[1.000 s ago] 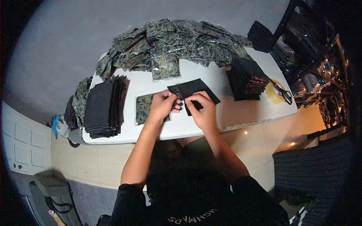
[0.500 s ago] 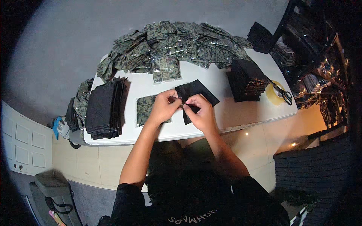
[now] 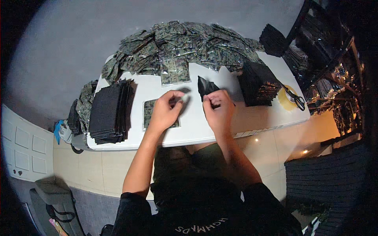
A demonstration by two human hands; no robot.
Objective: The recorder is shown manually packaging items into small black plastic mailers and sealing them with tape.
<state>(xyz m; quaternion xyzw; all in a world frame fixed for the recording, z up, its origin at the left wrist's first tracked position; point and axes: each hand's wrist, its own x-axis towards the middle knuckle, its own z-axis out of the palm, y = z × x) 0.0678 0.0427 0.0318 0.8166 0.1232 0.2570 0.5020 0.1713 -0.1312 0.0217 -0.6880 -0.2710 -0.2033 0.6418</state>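
My right hand (image 3: 219, 109) is closed on a black fabric piece (image 3: 204, 84), which stands crumpled above the white table just past the fingers. To its left, apart from the fabric, my left hand (image 3: 167, 111) is curled with thumb and fingertips drawn together. Its fingertips are blurred, and whatever they may pinch is too small to make out. Under and beside my left hand lies a flat camouflage packet (image 3: 149, 112) in clear plastic, partly covered by the hand. Another plastic-wrapped camouflage packet (image 3: 175, 72) lies farther back, at the front of a large heap (image 3: 189, 43).
A tall stack of black fabric pieces (image 3: 108, 112) stands on the table's left, another black stack (image 3: 258, 82) on the right. Beside that lie a yellowish tape roll (image 3: 286, 99) and black-handled scissors (image 3: 297, 100). A dark rack (image 3: 323, 47) rises beyond the right edge.
My hands have drawn apart. The right one has moved right with the black fabric, which was spread out between both hands and is now bunched. My left hand has let go of the fabric.
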